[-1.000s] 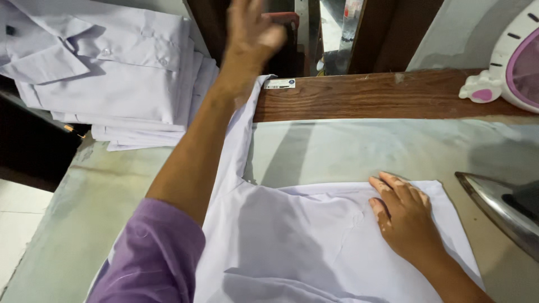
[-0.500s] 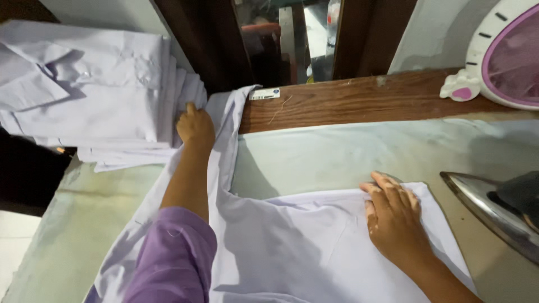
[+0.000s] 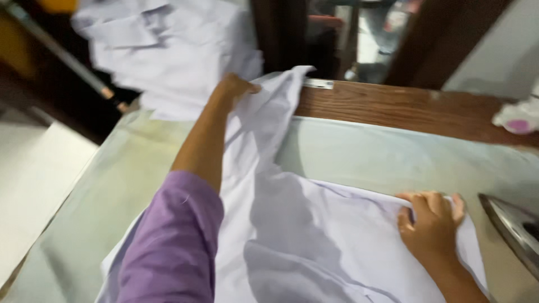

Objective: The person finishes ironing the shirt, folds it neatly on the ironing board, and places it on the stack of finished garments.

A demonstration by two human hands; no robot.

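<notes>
A pale lilac shirt [image 3: 314, 235] lies spread on the padded ironing table [image 3: 359, 151]. My left hand [image 3: 234, 88] is stretched forward at the far side and grips a raised fold of that shirt near its sleeve end. My right hand [image 3: 431, 224] presses flat, fingers apart, on the shirt's right edge. A purple sleeve covers my left upper arm.
A stack of similar pale shirts [image 3: 168, 50] lies at the back left. A wooden board [image 3: 404, 106] runs along the table's far edge. An iron's metal soleplate [image 3: 511, 230] stands at the right, close to my right hand. A pink and white object [image 3: 519, 118] sits far right.
My left hand came down from up high, took hold of the shirt's far fold and now lifts it. My right hand stays pressed on the shirt. The view shifted left.
</notes>
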